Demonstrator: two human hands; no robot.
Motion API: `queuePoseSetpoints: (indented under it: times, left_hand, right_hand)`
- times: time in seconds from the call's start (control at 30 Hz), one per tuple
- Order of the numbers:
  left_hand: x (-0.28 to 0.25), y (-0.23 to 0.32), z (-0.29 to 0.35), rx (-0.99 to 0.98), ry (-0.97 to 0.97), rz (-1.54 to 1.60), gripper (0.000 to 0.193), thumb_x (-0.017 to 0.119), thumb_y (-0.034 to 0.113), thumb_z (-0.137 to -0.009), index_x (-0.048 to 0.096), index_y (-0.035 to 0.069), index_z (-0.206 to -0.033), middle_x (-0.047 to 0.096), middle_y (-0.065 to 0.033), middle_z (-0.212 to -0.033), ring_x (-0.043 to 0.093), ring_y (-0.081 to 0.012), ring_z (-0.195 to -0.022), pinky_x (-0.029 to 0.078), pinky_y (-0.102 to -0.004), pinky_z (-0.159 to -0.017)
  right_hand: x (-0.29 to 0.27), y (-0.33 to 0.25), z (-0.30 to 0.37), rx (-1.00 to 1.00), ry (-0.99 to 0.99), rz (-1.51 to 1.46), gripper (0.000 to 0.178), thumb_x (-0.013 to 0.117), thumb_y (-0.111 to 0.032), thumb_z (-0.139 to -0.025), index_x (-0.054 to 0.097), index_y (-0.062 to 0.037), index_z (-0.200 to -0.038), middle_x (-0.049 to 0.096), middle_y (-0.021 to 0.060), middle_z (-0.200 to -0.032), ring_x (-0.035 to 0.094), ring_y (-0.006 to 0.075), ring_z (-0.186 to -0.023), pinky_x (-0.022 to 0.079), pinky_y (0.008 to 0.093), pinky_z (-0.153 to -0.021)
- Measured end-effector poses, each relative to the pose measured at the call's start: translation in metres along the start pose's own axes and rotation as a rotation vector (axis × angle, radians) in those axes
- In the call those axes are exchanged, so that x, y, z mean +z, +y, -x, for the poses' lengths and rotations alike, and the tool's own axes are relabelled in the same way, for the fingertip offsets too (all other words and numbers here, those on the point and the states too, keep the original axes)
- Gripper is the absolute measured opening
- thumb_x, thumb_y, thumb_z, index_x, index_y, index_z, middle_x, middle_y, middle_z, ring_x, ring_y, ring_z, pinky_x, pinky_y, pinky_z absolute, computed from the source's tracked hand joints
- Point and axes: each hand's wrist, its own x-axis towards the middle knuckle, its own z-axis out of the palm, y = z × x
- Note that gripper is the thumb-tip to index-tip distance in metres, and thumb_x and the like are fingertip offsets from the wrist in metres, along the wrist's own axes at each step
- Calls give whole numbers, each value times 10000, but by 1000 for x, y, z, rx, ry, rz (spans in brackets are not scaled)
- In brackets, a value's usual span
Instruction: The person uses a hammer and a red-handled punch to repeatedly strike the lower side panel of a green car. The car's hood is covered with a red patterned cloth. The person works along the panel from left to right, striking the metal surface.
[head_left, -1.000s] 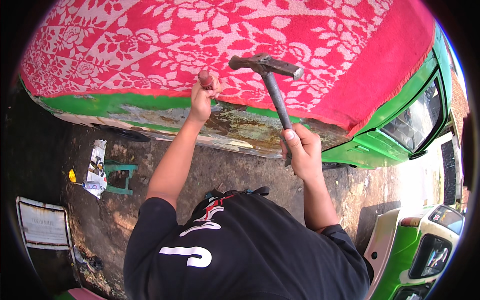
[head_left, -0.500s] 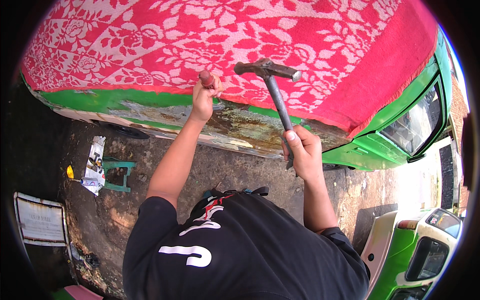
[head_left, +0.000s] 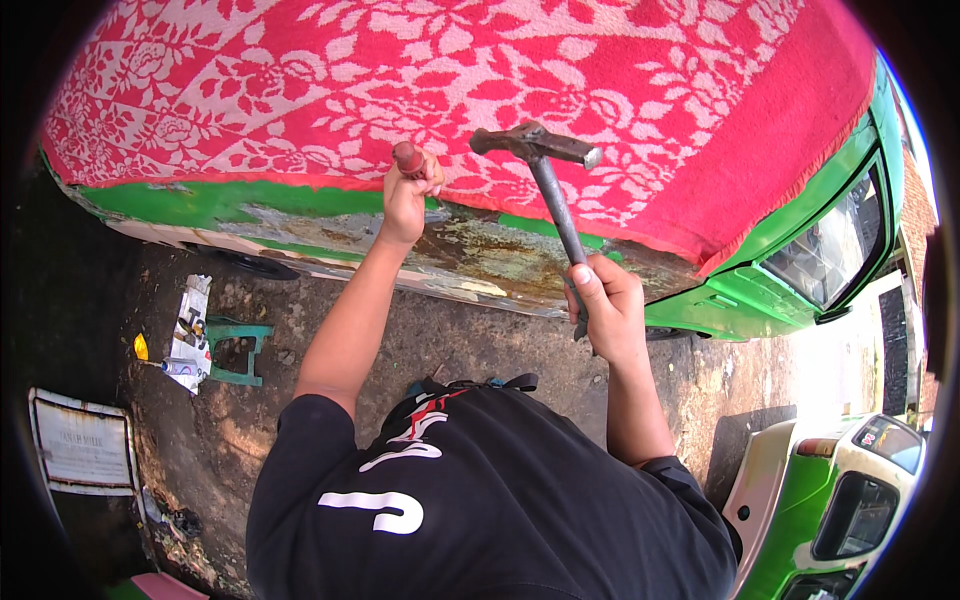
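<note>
My left hand [head_left: 406,208] is closed around a red-handled tool [head_left: 408,157], perhaps a screwdriver or chisel. The rounded butt points up, and the hand hides most of its shaft. It is held at the edge of the patterned cloth, by the worn upper side of the green vehicle [head_left: 480,255]. My right hand [head_left: 612,308] grips a hammer [head_left: 553,205] low on its grey metal handle. The hammer's head is raised over the cloth, to the right of the red handle and apart from it.
A red and pink floral cloth [head_left: 330,90] drapes over the vehicle, whose side shows bare, rusty patches. On the ground at left are a green plastic stool [head_left: 238,350], a spray can [head_left: 178,367] and a framed white board [head_left: 82,440]. Another green and white vehicle [head_left: 840,500] stands at lower right.
The red handle's butt has tipped very slightly left. The hammer is held in nearly the same place, its head a touch lower.
</note>
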Motion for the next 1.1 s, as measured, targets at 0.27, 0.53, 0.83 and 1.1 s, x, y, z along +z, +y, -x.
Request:
queuePoseSetpoints:
  times: [0.27, 0.53, 0.83, 1.1]
  left_hand:
    - [1, 0, -1, 0, -16, -53, 157, 452, 181, -730, 414, 69, -833, 367, -30, -667, 344, -144, -636, 315, -303, -611]
    - [-2, -1, 1, 7, -52, -35, 153, 444, 162, -729, 418, 65, -843, 397, -39, -707, 364, -144, -652, 329, -303, -623]
    - [7, -3, 1, -38, -210, -205, 120, 424, 104, -745, 427, 70, -861, 401, -32, -734, 368, -128, -678, 335, -287, -639]
    - [9, -3, -1, -52, -214, -260, 86, 409, 81, -764, 433, 63, -845, 414, -23, -739, 365, -119, -679, 345, -287, -640]
  right_hand:
    - [1, 3, -4, 3, -12, -4, 339, 556, -269, -995, 577, 9, -802, 539, 31, -641, 498, 92, -528, 405, 249, -476]
    - [5, 4, -7, -5, 36, -39, 330, 580, -277, -982, 606, -1, -802, 516, -1, -557, 477, 69, -491, 379, 253, -462]
    - [8, 0, -11, -23, 23, 5, 336, 569, -279, -987, 594, 4, -808, 529, 13, -582, 488, 80, -501, 389, 251, -469]
    - [2, -6, -7, -48, 45, 251, 328, 581, -273, -979, 600, -2, -796, 532, 9, -565, 493, 79, -500, 389, 258, -470]
